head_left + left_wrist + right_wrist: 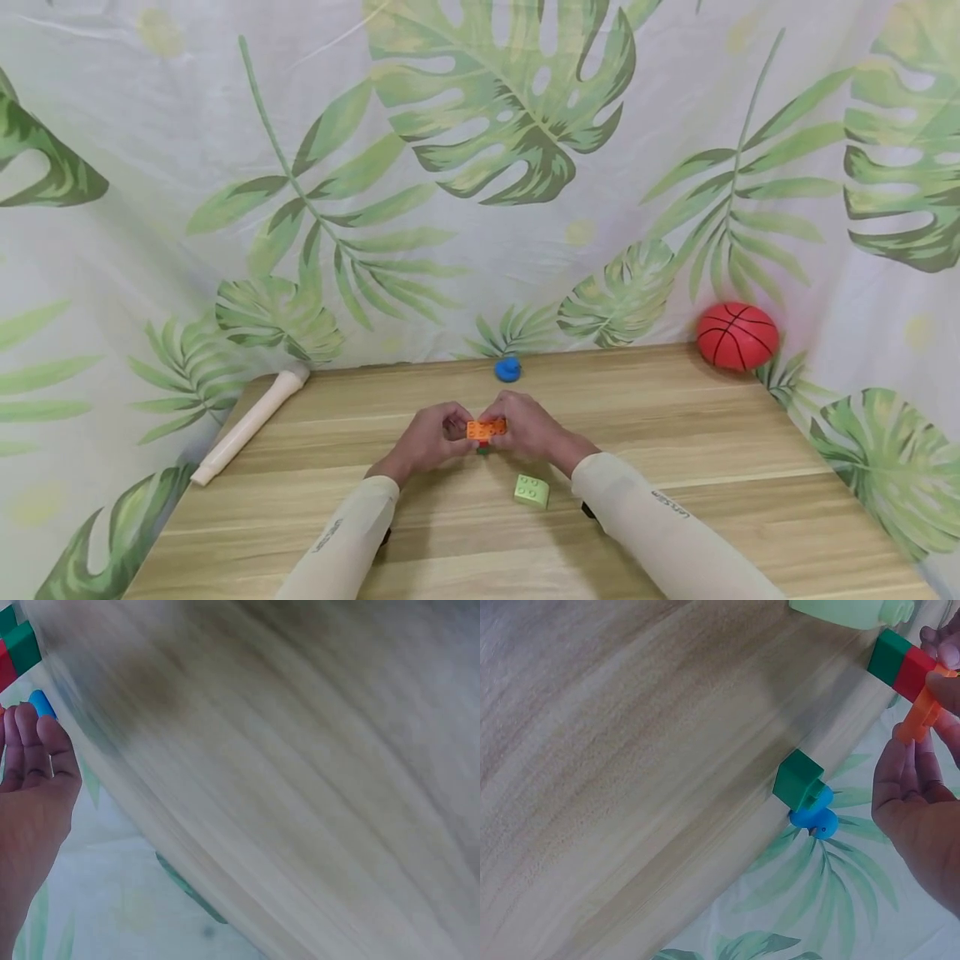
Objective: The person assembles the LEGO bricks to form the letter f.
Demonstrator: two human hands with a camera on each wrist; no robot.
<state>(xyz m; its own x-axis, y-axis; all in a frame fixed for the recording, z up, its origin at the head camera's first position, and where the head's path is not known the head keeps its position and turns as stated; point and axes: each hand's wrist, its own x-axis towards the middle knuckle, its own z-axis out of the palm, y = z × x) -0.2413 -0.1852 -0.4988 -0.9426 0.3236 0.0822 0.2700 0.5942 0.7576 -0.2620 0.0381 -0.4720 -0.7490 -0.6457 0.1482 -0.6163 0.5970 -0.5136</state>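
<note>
Both hands meet over a small stack on the table: a green brick (pixel 889 658), a red brick (pixel 915 673) and, on top, an orange brick (pixel 487 429). My left hand (pixel 432 437) pinches the left end of the orange brick. The right hand (pixel 528 423) grips its other end between thumb and fingers. Hands partly hide the lower bricks in the head view. Toward me, a light green brick (pixel 531 492) with a curved side lies near the right forearm. Another green brick (pixel 799 780) stands apart in the right wrist view.
Beyond the hands, a blue toy duck (pixel 507 369) sits near the table's back edge. A red ball (pixel 738 337) with black lines is at the back right corner. Along the left edge lies a pale tube-like stick (pixel 247 429). A leaf-print cloth (pixel 525 250) hangs behind the table.
</note>
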